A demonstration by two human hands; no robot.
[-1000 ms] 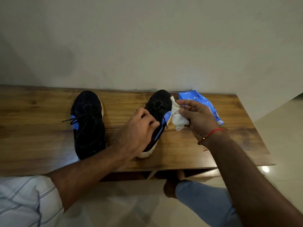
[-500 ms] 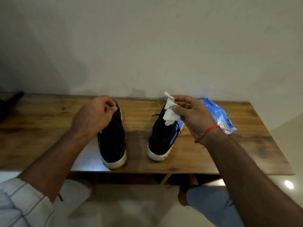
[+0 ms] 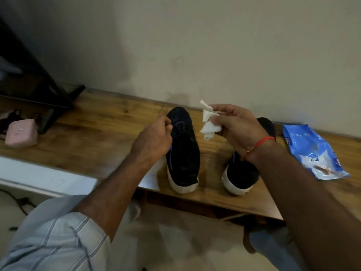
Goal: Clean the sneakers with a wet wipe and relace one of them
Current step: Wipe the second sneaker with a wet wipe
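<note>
Right hand [image 3: 237,127] pinching crumpled wipe [image 3: 208,124], left hand [image 3: 154,138] gripping left sneaker [image 3: 182,151]

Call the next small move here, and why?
Probably bring the wet wipe down onto the left sneaker and start wiping its upper. The right hand pinches the crumpled wipe in the air just above and to the right of that shoe, touching nothing, while the left hand already has a grip on its side, seemingly steadying it.

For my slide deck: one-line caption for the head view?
Left hand grips left black sneaker; right hand pinches crumpled white wipe above wooden bench.
</note>
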